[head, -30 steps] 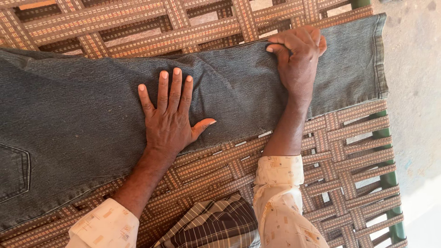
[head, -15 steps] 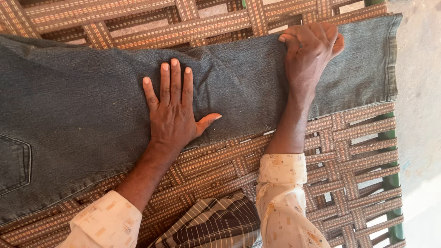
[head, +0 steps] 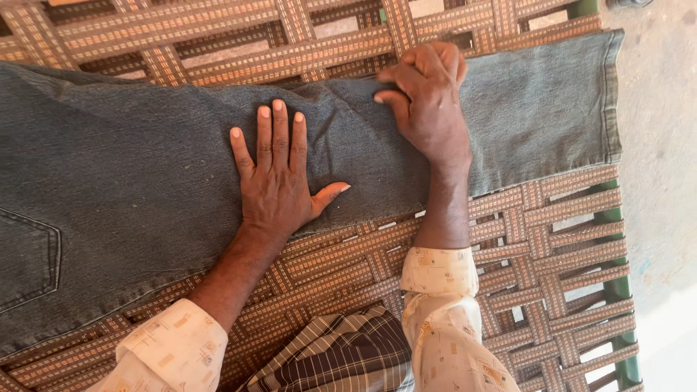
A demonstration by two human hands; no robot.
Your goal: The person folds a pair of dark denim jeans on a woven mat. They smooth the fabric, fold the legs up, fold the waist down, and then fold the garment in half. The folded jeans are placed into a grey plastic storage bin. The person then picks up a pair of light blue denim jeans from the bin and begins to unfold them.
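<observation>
Grey denim jeans (head: pixel 145 181) lie spread along a woven cot of brown and orange straps (head: pixel 537 239), one leg reaching toward its green frame edge. In the head view we press our left hand (head: pixel 279 178) flat on the leg, fingers spread, while our right hand (head: pixel 428 101) bunches the far edge, fingers curled and pinching the cloth. We judge this a smoothing step.

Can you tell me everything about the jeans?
The jeans are grey-blue denim, laid flat across a woven strap cot, legs stacked, hem at the right end. A back pocket shows at the left edge. The left hand presses flat on the leg, fingers spread. The right hand pinches the far edge, where the cloth wrinkles slightly.
</observation>
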